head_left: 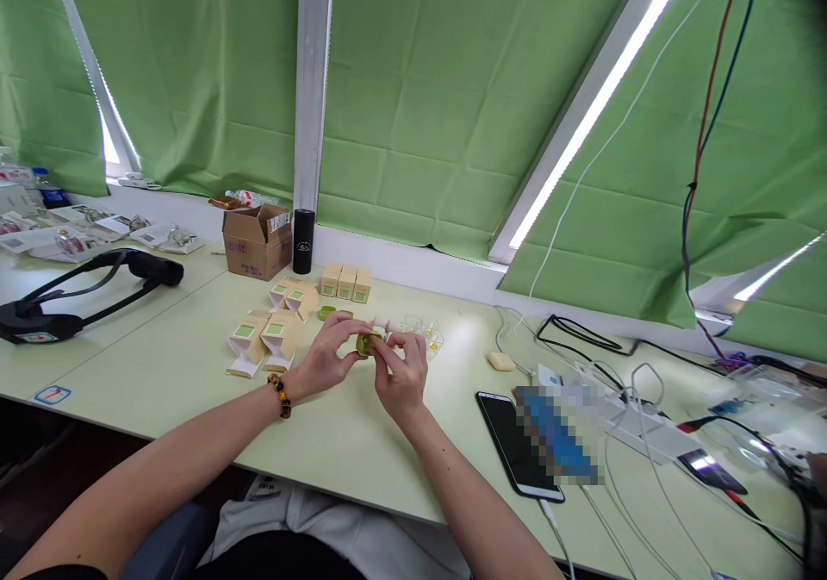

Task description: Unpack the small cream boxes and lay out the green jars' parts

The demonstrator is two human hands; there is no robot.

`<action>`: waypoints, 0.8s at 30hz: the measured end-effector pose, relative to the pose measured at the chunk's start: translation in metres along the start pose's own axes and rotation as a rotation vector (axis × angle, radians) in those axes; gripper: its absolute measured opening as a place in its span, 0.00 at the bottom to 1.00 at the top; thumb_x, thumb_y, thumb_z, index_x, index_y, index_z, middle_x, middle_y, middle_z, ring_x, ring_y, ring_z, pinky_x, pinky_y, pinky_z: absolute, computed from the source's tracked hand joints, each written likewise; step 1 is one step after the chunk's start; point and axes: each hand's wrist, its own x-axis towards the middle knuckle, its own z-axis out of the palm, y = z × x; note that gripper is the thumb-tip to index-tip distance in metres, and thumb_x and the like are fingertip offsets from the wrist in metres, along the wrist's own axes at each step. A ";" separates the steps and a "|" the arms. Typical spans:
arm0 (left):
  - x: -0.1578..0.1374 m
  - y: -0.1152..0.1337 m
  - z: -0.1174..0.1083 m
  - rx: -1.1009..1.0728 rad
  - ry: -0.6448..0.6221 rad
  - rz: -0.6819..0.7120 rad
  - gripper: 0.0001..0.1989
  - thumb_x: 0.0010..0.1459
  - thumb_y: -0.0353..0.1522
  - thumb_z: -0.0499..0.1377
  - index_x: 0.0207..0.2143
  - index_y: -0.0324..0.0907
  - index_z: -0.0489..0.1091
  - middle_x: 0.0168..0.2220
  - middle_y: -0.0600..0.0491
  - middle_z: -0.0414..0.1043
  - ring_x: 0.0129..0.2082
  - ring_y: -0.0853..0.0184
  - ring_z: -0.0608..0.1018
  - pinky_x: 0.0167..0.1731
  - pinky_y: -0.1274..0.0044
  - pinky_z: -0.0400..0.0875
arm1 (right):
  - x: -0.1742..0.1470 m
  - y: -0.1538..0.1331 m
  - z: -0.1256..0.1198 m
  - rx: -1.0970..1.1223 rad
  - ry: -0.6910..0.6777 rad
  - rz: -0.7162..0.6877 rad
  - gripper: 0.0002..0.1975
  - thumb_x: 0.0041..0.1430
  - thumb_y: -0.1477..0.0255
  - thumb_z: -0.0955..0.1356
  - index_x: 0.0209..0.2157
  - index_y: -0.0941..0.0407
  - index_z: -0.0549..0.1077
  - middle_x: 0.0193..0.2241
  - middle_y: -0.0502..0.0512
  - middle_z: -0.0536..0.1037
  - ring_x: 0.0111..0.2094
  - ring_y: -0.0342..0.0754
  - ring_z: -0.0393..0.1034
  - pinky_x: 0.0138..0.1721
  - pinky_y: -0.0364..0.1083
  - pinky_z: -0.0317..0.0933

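Above the pale green table [362, 433], both hands meet at a small green piece [363, 345], perhaps a little tin or case; fingers hide much of it. My left hand [328, 354] pinches it from the left side. My right hand [401, 376] has its fingertips closed against its right side. Just behind lies another flat green piece [334, 313]. Small pale pink pieces [382, 325] sit beyond the fingers, partly covered. A clear plastic tray [432, 335] with round yellow bits rests behind my right hand.
Opened small cardboard boxes [282, 332] stand left of my hands, and closed ones [346, 283] behind. Farther back are a brown carton [257, 242] and a black bottle [303, 241]. A phone [517, 442], white cables and a power strip [637, 425] occupy the right; a black headset [96, 291] the left.
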 end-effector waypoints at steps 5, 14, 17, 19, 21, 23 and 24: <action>-0.002 -0.003 0.003 0.043 0.021 0.079 0.23 0.59 0.20 0.65 0.54 0.47 0.74 0.49 0.49 0.82 0.49 0.58 0.75 0.50 0.63 0.74 | -0.002 -0.001 0.001 -0.106 -0.032 0.001 0.14 0.64 0.82 0.68 0.42 0.50 0.82 0.32 0.56 0.71 0.37 0.52 0.65 0.37 0.50 0.64; -0.004 -0.004 0.005 0.055 0.009 0.067 0.22 0.60 0.22 0.66 0.55 0.48 0.75 0.48 0.50 0.83 0.47 0.58 0.76 0.50 0.62 0.73 | -0.004 0.002 0.006 -0.110 -0.040 0.008 0.11 0.67 0.80 0.67 0.35 0.53 0.79 0.26 0.52 0.71 0.30 0.48 0.63 0.33 0.49 0.57; -0.005 -0.004 0.006 0.046 0.008 0.051 0.22 0.60 0.22 0.66 0.55 0.48 0.75 0.48 0.50 0.83 0.47 0.58 0.76 0.50 0.62 0.73 | -0.004 0.002 0.006 -0.119 -0.041 -0.020 0.10 0.67 0.80 0.66 0.34 0.54 0.77 0.25 0.51 0.71 0.29 0.48 0.63 0.33 0.49 0.55; -0.005 -0.005 0.006 0.038 0.005 0.034 0.22 0.60 0.23 0.67 0.54 0.48 0.76 0.48 0.50 0.83 0.47 0.58 0.76 0.50 0.62 0.73 | -0.003 0.001 0.005 -0.129 -0.048 -0.041 0.11 0.67 0.80 0.65 0.33 0.54 0.76 0.24 0.51 0.72 0.28 0.48 0.62 0.33 0.49 0.54; -0.006 -0.006 0.006 0.029 0.004 0.022 0.21 0.60 0.24 0.67 0.54 0.48 0.76 0.48 0.49 0.83 0.47 0.58 0.77 0.50 0.61 0.73 | -0.002 0.001 0.005 -0.137 -0.056 -0.059 0.11 0.68 0.80 0.65 0.32 0.54 0.75 0.24 0.51 0.71 0.28 0.48 0.62 0.34 0.49 0.53; -0.006 -0.006 0.007 0.017 0.005 0.012 0.20 0.60 0.25 0.67 0.54 0.48 0.76 0.48 0.49 0.83 0.47 0.58 0.77 0.50 0.61 0.73 | -0.001 0.001 0.005 -0.143 -0.061 -0.076 0.12 0.68 0.80 0.64 0.32 0.54 0.74 0.24 0.51 0.71 0.28 0.48 0.62 0.34 0.49 0.54; -0.006 -0.006 0.007 0.013 0.004 0.006 0.19 0.61 0.26 0.68 0.53 0.48 0.76 0.48 0.49 0.83 0.47 0.58 0.77 0.50 0.61 0.73 | -0.001 0.001 0.004 -0.146 -0.063 -0.083 0.12 0.68 0.80 0.64 0.31 0.54 0.73 0.24 0.51 0.71 0.28 0.48 0.62 0.35 0.49 0.54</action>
